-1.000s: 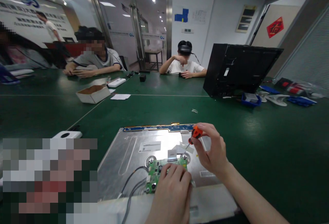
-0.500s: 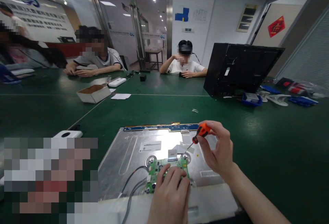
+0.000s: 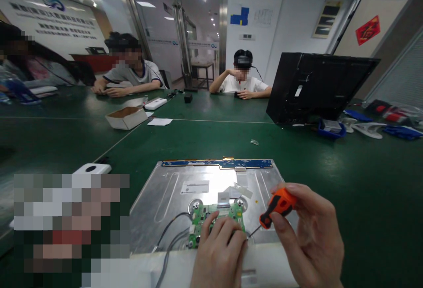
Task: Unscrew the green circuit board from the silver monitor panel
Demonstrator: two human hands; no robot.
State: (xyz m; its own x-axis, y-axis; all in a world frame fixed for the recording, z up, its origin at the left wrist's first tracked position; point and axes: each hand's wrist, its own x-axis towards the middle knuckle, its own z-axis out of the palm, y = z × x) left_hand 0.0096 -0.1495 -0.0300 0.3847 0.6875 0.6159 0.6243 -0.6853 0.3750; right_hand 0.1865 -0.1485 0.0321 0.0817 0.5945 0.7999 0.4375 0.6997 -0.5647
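Observation:
My left hand [image 3: 220, 248] lies over a green circuit board [image 3: 197, 217], fingers stretched out and resting on it, covering much of its middle. The board sits on the silver metal back of a display panel [image 3: 148, 217]. Between the thumb and fingers of my right hand [image 3: 317, 230] is an orange and black screwdriver [image 3: 279, 206], its shaft slanting down to the left. The tip is near the board's lower right corner, close beside my left fingers; whether it touches a screw I cannot tell. Dark cables [image 3: 172, 246] run from the board's left side.
A blue circuit strip [image 3: 251, 164] edges the panel's far side. Beyond on the green table [image 3: 205, 136] are a white open box [image 3: 127, 118], a paper [image 3: 160, 122], and a black monitor [image 3: 322, 90] at right with a blue tray [image 3: 332, 129]. Several people sit across the table.
My right hand has brought the screwdriver down and nearer to me, from the board's upper right corner to its lower right. My left hand stays on the board.

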